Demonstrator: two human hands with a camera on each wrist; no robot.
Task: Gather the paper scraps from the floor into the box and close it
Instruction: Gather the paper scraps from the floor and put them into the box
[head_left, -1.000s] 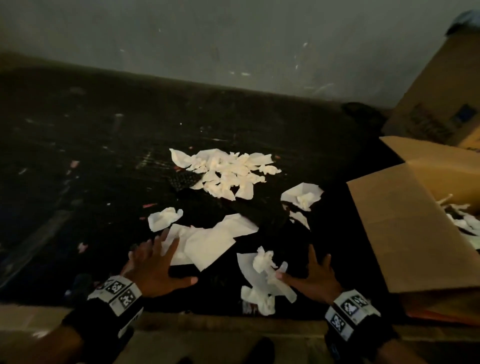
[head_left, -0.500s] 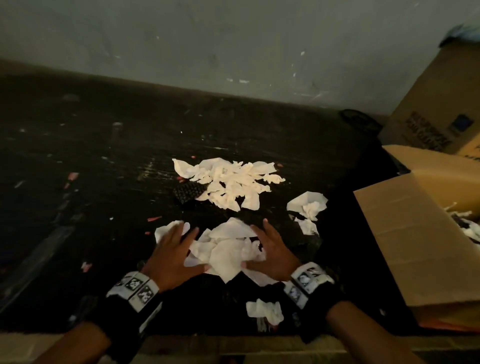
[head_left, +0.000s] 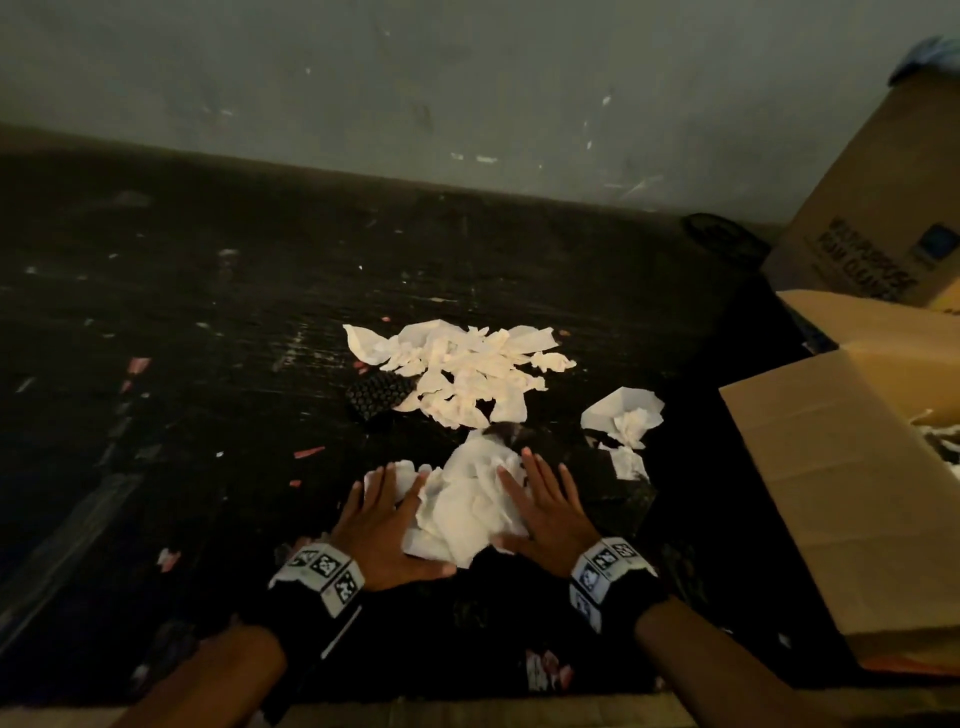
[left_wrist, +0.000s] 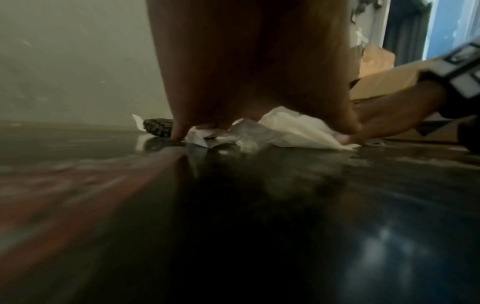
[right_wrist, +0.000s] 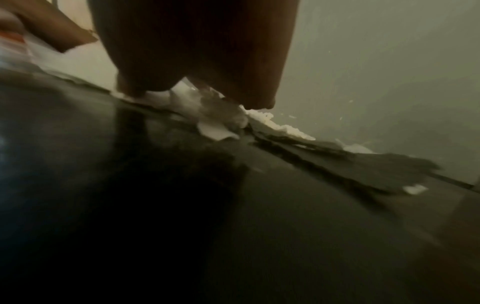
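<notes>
A bunch of white paper scraps (head_left: 467, 499) lies on the dark floor between my two hands. My left hand (head_left: 382, 512) presses flat on its left side with straight fingers. From the right, my right hand (head_left: 540, 499) rests flat on the same bunch (left_wrist: 291, 129), fingers straight. A larger heap of scraps (head_left: 462, 371) lies farther away, and a smaller cluster (head_left: 623, 421) sits to the right. The open cardboard box (head_left: 810, 493) stands at the right, its flap raised toward me, with scraps inside (head_left: 940, 441).
A second closed cardboard box (head_left: 893, 208) stands behind the open one, against the grey wall (head_left: 467, 93). A small dark textured object (head_left: 376, 395) lies by the far heap. Tiny red bits (head_left: 309, 452) dot the floor. A wooden edge (head_left: 467, 714) runs along the bottom.
Both hands have swept inward and forward, pushing the near scraps into one tight bunch. The bunch now sits closer to the far heap, and the scrap near my right wrist is out of sight.
</notes>
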